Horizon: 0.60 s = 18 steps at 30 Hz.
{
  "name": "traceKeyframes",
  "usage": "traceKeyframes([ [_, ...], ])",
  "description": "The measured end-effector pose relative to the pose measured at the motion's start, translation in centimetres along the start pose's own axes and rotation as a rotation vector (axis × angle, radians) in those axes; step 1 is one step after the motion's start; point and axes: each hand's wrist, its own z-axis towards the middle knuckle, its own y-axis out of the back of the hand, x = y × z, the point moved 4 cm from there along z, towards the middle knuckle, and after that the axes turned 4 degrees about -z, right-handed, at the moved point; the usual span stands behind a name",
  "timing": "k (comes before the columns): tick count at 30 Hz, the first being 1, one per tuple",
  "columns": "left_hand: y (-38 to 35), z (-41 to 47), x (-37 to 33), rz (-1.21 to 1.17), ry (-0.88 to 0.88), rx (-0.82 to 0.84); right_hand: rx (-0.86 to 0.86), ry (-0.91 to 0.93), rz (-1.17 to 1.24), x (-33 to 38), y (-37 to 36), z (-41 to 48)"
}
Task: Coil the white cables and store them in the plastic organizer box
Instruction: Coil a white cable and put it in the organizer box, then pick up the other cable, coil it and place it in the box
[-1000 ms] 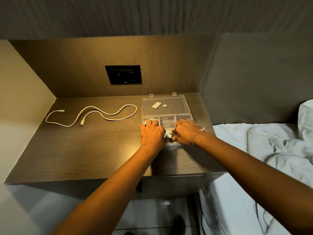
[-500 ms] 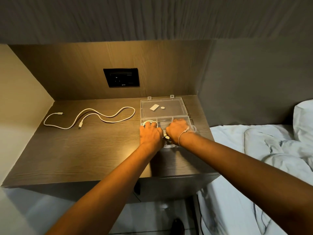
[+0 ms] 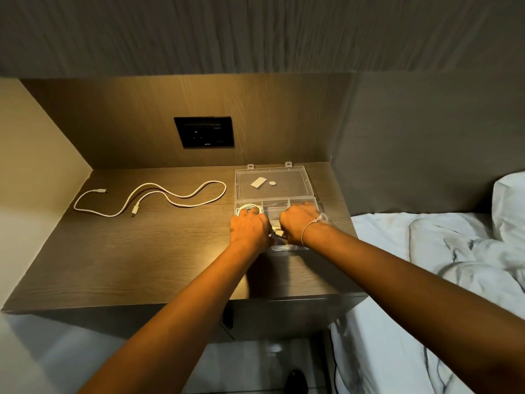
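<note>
Both hands sit over the box's front compartments, knuckles up, fingers curled down inside, so what each one pinches is mostly hidden. Left hand (image 3: 249, 230) covers the front-left compartment w/ fingertips on a coiled cable (image 3: 247, 208); a white loop of that coil shows just past the knuckles, inside the box. Can't tell if the fingers clamp the coil or only press on it. Right hand (image 3: 299, 223) is over the middle/right compartments, fingers bent down; a short white bit w/ a connector (image 3: 279, 232) pokes out between the two hands, near the right palm. Grip there also can't be told.

Box (image 3: 287, 201) is clear plastic, on the right part of the nightstand (image 3: 142, 251), lid (image 3: 295, 189) flipped open toward the wall and lying flat. Two small pale bits lie on the lid: a rectangular piece (image 3: 258, 182) and a round one (image 3: 272, 183), near each other, not touching.

Second cable (image 3: 176, 199), white, lies loose and uncoiled on the wood, left of the box, well apart from both hands, snaking in wavy loops w/ both plugs on its left half.

Thin bracelet (image 3: 309, 227) on the right wrist. Black wall socket (image 3: 204, 132) on the back panel. Bed w/ white sheets (image 3: 426, 265) to the right.
</note>
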Motion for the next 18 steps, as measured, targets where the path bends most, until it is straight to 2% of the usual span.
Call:
traceKeyframes([
  [4,0.2,0.1,-0.6,0.051,-0.024,-0.040,-0.035,-0.047,0.035,0.2,-0.3,0.1],
  [10,-0.5,-1.4,0.4,-0.210,-0.079,-0.199,0.003,-0.102,0.157,-0.8,-0.4,-0.1],
  [15,-0.7,-2.6,2.7,-0.660,0.130,-0.306,0.019,-0.161,0.326,-1.6,0.2,0.2],
  [18,-0.8,-3.8,6.4,-0.761,0.260,-0.416,-0.033,-0.170,0.488,-1.7,0.7,0.4],
])
